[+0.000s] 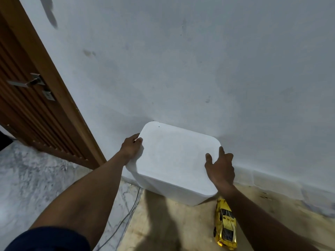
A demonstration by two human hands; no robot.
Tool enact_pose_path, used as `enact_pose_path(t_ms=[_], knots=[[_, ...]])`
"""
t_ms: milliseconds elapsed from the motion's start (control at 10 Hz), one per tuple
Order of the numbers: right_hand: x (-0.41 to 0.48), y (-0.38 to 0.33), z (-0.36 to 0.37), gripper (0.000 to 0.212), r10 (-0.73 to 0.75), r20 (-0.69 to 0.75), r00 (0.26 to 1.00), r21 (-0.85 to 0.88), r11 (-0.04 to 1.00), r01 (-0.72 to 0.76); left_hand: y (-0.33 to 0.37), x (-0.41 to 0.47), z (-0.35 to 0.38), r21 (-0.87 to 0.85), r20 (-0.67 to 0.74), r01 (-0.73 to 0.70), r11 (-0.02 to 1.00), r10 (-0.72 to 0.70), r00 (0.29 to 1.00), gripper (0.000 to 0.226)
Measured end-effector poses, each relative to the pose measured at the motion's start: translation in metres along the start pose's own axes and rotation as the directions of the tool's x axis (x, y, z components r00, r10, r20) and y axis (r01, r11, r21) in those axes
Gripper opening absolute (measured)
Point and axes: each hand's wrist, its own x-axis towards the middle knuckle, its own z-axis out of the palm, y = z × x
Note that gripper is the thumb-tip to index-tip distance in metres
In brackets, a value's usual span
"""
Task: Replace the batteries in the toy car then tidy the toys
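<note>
A white box with a closed lid [175, 158] stands on the floor against the wall. My left hand [130, 147] grips the lid's left edge, fingers curled over the rim. On the lid's right front corner rests my right hand [220, 165], thumb and fingers spread and pressed on top. A shiny yellow toy car [224, 225] lies on the floor to the right of the box, close to my right forearm, which hides part of it. The box's contents are hidden.
A brown wooden door [27, 98] with a metal handle [27, 82] stands at the left. A white wall [199, 60] rises behind the box. A thin cable [125, 218] runs across the marble floor [36, 178] near my left forearm.
</note>
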Motion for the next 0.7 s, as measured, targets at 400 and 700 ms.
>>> enact_pose_path(t_ms=[400, 700], knots=[[-0.005, -0.001, -0.006, 0.067, 0.018, 0.029, 0.999, -0.036, 0.999, -0.017, 0.001, -0.002, 0.003, 0.048, 0.006, 0.053, 0.997, -0.053, 0.999, 0.038], [-0.013, 0.014, -0.048, 0.039, 0.077, -0.050, 0.996, 0.370, 0.927, -0.054, -0.077, -0.053, -0.004, -0.458, -0.176, 0.216, 0.862, -0.327, 0.929, 0.038]])
